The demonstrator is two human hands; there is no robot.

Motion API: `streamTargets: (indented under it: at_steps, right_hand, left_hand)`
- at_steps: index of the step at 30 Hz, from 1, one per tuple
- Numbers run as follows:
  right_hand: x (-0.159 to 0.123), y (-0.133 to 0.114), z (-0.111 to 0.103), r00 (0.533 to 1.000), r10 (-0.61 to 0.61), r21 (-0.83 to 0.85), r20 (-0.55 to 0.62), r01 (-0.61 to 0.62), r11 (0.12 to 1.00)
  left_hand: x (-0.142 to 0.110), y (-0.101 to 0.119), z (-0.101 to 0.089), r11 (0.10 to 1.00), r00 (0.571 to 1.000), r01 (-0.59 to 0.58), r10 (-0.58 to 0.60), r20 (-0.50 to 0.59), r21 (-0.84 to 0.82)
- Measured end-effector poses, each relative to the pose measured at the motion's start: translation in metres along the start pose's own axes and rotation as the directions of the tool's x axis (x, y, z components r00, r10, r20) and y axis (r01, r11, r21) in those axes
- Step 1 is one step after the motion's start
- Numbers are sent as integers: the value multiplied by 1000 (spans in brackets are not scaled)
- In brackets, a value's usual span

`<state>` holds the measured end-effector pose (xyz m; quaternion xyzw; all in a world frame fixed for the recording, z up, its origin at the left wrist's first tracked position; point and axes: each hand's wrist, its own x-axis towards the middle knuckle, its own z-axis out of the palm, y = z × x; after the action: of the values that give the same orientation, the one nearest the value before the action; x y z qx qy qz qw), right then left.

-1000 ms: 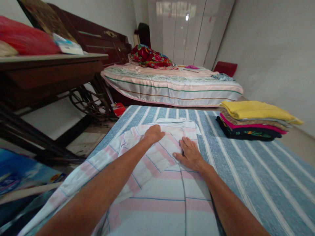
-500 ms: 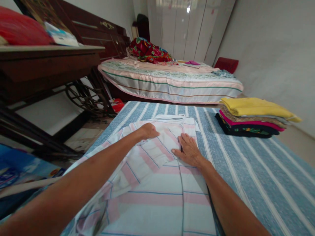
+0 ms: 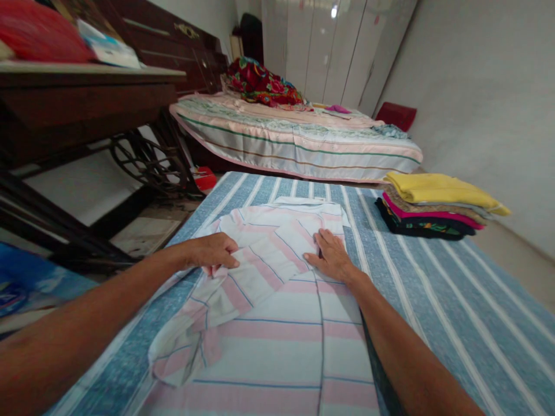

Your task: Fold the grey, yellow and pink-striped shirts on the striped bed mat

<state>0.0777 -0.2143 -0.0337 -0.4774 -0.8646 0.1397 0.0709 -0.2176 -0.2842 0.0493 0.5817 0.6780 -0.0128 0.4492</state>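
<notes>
A white shirt [image 3: 277, 335] with pink bands and thin blue lines lies spread on the blue-and-white striped bed sheet [image 3: 416, 260], its collar at the far end. One sleeve is laid slantwise across the body, its lower part bunched near the left side. My left hand [image 3: 217, 253] pinches the shirt's fabric at its left edge, by the upper part of that sleeve. On the right side of the shirt my right hand [image 3: 330, 255] rests flat, fingers apart, palm down on the cloth.
A stack of folded clothes [image 3: 437, 208], yellow on top, sits on the sheet at right. Beyond is another bed [image 3: 299, 141] with a red floral cover [image 3: 264, 84]. A treadle sewing table [image 3: 99, 98] stands at left, a wardrobe [image 3: 318, 52] at the back.
My left hand has moved left and nearer to me, from the upper middle of the shirt to its left edge. The left side of the shirt is drawn in, while my right hand stays put.
</notes>
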Motion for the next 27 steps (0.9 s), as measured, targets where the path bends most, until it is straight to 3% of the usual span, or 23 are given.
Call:
streamTargets:
  at_steps: [7, 12, 17, 22, 27]
  right_hand:
    - [-2, 1, -8, 1000, -4, -16, -25, 4, 1000]
    - [-5, -30, -23, 995, -55, -29, -86, 53, 998]
    - [8, -59, -15, 988, -138, -81, -68, 133, 988]
    - [16, -58, 3, 993, -120, -122, -23, 116, 986]
    - [15, -55, 5, 993, -118, -133, -14, 115, 985]
  left_hand:
    - [-12, 2, 14, 949, 954, 2, 93, -284, 316]
    - [-21, 2, 23, 884, 919, 76, 118, -377, 462]
    - [-32, -5, 36, 876, 910, 176, 30, -414, 450]
    - [-52, -13, 48, 885, 912, 204, -16, -411, 418]
    - [-63, -18, 52, 865, 898, 265, -61, -435, 426]
